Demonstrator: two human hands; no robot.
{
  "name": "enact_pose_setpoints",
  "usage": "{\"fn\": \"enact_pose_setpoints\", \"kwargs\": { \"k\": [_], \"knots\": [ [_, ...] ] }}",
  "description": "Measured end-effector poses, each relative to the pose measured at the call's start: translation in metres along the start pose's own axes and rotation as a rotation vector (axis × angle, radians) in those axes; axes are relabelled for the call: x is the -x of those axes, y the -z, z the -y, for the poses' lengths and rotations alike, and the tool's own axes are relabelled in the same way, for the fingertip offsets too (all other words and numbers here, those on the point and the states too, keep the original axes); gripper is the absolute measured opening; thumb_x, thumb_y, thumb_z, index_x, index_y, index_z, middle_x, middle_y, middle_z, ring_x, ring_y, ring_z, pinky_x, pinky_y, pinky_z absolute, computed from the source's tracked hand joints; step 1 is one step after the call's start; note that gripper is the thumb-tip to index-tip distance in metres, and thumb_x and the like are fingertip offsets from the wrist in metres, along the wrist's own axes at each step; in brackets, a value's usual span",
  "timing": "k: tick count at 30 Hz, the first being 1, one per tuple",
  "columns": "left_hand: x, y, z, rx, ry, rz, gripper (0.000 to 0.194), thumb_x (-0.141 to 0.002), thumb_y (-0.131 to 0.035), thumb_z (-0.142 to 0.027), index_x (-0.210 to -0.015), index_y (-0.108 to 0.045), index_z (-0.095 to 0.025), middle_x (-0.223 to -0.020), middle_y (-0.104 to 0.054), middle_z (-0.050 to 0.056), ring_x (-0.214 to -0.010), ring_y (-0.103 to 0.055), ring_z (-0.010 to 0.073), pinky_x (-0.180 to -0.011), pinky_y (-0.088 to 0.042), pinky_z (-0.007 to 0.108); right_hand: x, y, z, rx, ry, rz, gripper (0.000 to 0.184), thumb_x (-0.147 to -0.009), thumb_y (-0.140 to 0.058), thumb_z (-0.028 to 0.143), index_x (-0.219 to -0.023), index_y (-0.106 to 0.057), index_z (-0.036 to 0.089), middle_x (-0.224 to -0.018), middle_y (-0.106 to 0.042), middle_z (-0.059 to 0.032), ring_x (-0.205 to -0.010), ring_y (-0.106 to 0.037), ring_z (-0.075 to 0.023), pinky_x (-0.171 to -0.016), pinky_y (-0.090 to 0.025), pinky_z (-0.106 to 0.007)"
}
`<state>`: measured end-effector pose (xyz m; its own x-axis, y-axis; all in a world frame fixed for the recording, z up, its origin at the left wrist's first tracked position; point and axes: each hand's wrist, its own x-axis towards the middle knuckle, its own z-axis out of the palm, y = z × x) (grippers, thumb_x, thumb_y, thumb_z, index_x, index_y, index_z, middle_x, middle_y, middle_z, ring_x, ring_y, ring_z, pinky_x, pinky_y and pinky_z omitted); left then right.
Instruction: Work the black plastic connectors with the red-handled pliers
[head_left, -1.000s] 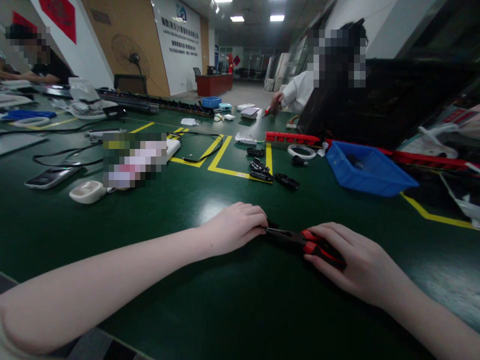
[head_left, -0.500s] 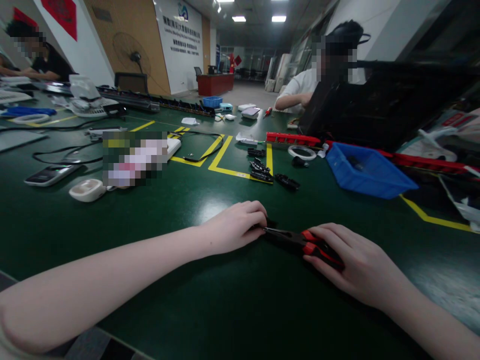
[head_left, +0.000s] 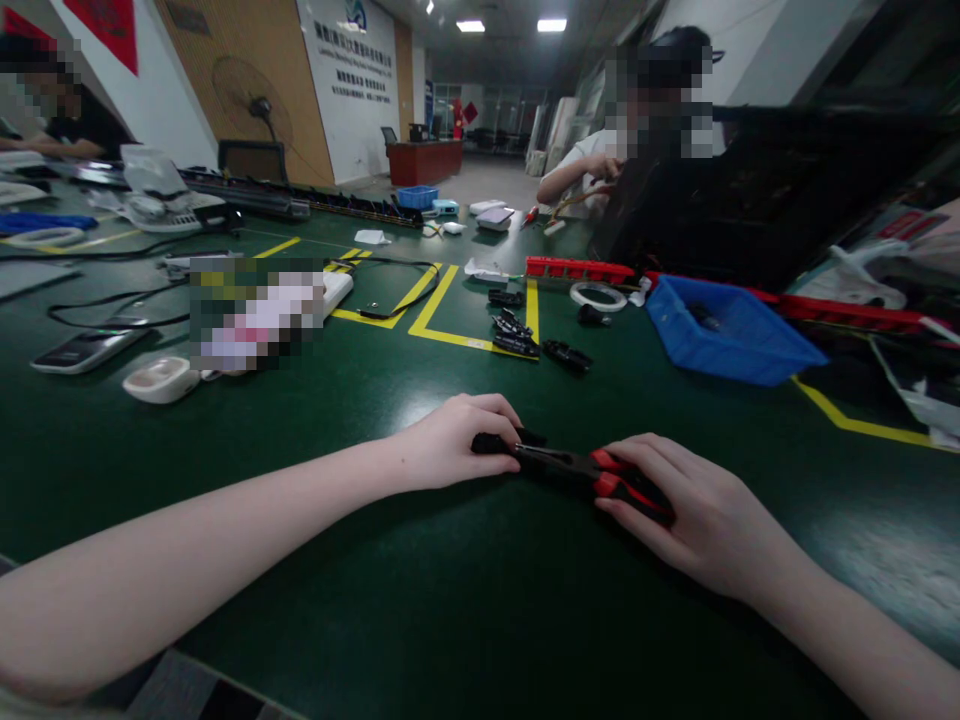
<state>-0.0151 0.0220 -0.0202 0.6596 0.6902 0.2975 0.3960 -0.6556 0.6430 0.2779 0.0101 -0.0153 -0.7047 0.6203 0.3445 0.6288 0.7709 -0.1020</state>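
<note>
My left hand [head_left: 466, 442] is closed around a small black part [head_left: 489, 443], which shows between thumb and fingers just above the green table [head_left: 420, 600]. The fingers cover much of it, so its exact kind cannot be made out. In my right hand [head_left: 694, 505] are needle-nose pliers [head_left: 559, 463] with red and black handles. Their jaws point left, and the tip meets the black part at my left fingertips. Beyond my hands lie several similar black parts [head_left: 514, 330], one of them a loose black piece [head_left: 567, 355] to the right.
A blue bin [head_left: 739, 345] stands right of centre, behind it a red strip [head_left: 577, 269] and a large black panel [head_left: 757, 200]. A white ring [head_left: 598, 296] lies near the bin. A phone [head_left: 94, 350] and cables are at left. A co-worker [head_left: 577, 165] sits across the table.
The black part in my left hand now shows more plainly between the fingers. Both hands and the pliers sit slightly further left and higher in view. The co-worker's hand has risen.
</note>
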Motion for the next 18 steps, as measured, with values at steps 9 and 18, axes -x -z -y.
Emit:
{"fn": "enact_pose_setpoints", "kwargs": {
  "k": [9,18],
  "knots": [
    [-0.0006,0.0020,-0.0010,-0.088,0.007,0.011,0.013,-0.087,-0.068,-0.027,-0.096,-0.069,-0.018,-0.113,-0.066,0.006,-0.106,-0.062,0.0223,-0.095,-0.043,0.040,-0.0004,-0.0005,0.0001,0.062,0.038,0.008,0.033,-0.090,-0.056,0.040,-0.114,-0.056,0.017,-0.103,-0.065,-0.0118,-0.083,-0.066,-0.0215,-0.069,-0.056,-0.034],
    [-0.0014,0.0029,-0.0008,-0.029,0.003,0.016,0.013,-0.088,-0.067,-0.027,-0.096,-0.069,-0.016,-0.110,-0.066,0.006,-0.100,-0.063,0.0187,-0.090,-0.046,0.034,0.0011,-0.0003,-0.0014,0.038,0.016,0.012,0.033,-0.089,-0.058,0.039,-0.114,-0.058,0.017,-0.104,-0.066,-0.0112,-0.084,-0.066,-0.0217,-0.069,-0.056,-0.033]
  ]
}}
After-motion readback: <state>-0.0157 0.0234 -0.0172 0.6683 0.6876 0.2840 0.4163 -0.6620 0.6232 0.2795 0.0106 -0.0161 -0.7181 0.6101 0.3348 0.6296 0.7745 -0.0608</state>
